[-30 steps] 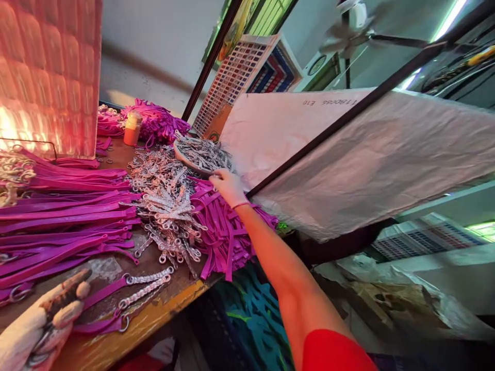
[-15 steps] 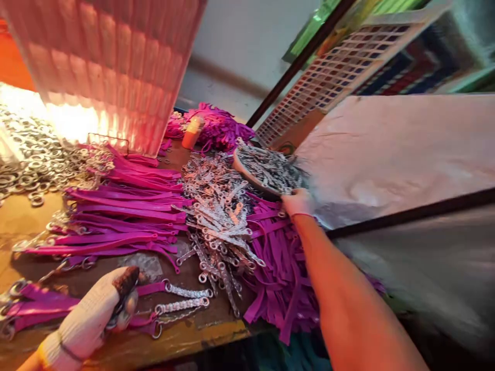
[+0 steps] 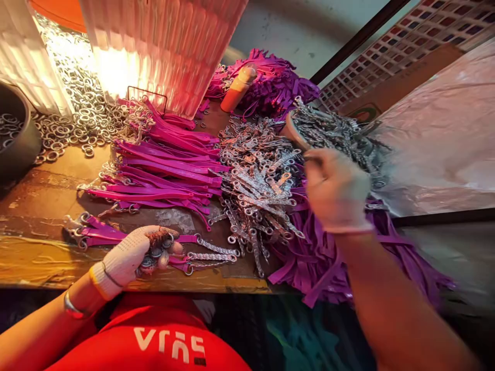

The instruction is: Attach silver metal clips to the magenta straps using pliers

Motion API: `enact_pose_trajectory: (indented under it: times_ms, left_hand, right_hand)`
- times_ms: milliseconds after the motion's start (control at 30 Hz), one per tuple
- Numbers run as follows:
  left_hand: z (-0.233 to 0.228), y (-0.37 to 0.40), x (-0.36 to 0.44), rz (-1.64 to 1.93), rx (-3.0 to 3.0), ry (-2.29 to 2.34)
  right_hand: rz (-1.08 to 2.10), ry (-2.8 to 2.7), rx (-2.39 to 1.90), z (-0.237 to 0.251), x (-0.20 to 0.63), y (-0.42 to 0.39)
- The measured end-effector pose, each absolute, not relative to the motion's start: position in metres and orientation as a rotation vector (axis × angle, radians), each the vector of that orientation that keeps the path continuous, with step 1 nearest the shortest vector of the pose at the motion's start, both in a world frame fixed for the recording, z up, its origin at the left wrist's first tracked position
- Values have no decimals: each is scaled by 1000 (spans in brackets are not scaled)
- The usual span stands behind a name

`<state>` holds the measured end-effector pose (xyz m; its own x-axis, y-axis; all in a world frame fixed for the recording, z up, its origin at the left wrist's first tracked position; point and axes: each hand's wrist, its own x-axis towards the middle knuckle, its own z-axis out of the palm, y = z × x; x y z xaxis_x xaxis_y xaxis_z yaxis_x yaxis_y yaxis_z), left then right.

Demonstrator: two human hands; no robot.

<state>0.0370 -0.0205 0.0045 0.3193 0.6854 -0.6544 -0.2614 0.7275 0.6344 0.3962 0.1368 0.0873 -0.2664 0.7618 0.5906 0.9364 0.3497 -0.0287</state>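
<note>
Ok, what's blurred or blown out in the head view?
Head view: right hand and forearm motion-blurred, the dish of chains behind it smeared; glare whites out the rings near the lit panel; left hand and straps sharp.

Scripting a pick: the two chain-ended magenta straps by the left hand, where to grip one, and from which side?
Grip the flat magenta band, not the chain. The two straps lie flat along the table's near edge, chains pointing right and loose. Come from above, near the left hand, and pinch across the width; the band looks the stiffer part.
</note>
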Motion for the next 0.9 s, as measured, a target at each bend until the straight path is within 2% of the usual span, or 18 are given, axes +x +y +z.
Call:
enact_pose_trajectory:
  times_ms: [100,200,333,500,633,767,900]
  left_hand:
    - [2,-30,40,723,586,1116]
    - [4,-36,42,794,638,1138]
    - [2,-40,43,771,597,1034]
    - [-14,-39,44,579,471,822]
    - [-14,-41,52,551,464,802]
    - [-2,-47,60,711,755,1011]
    - [6,-47,61,701,951,1045]
  right_hand:
    - [-69,-2312,-1192,65,318,70]
    - [90,-2524,-1127,39,260,16]
    - [-86,-2754,-1106,18,227,-12]
    - [-218,-2870,-1058,20,222,-14]
    - [-181,-2855,-988,25,231,-16]
    - [-117,-2725,-1069,25,240,-15]
    - [16,-2613,-1072,24,243,-14]
